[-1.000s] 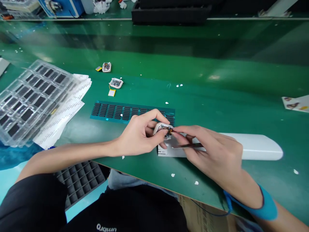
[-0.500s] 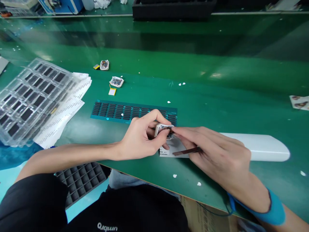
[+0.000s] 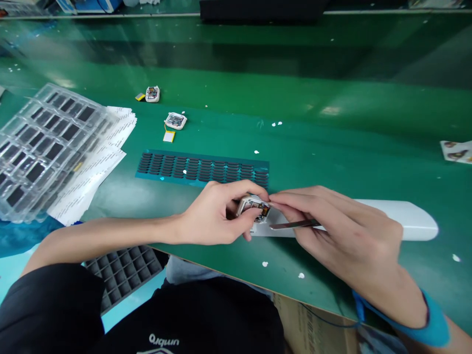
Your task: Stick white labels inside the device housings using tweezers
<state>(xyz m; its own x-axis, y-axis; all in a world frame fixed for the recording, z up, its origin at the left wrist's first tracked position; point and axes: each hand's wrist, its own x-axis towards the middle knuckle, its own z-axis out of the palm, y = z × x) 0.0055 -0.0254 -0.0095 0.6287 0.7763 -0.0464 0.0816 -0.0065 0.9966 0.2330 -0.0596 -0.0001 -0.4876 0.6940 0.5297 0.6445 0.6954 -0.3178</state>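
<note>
The green counter (image 3: 332,147) carries everything. At its left edge lies a clear blister tray (image 3: 40,147) of dark square parts, resting on a stack of white printed sheets (image 3: 99,167). Near the front edge, to the right, sits a long white plastic block (image 3: 401,221). Toward the middle is a teal sheet of small black pads (image 3: 202,168) in rows. Beyond it lie two small open white casings (image 3: 175,120), one with a yellow battery beside it.

The left hand (image 3: 217,216) is clenched around a small white casing (image 3: 253,208) close to the front edge, just in front of the pad sheet. The casing is squarish with rounded corners, tilted up, its open side showing a dark board with brown and orange parts. The right hand (image 3: 346,231) pinches metal tweezers (image 3: 293,225) while its fingertips (image 3: 275,200) touch the casing's top edge.
</note>
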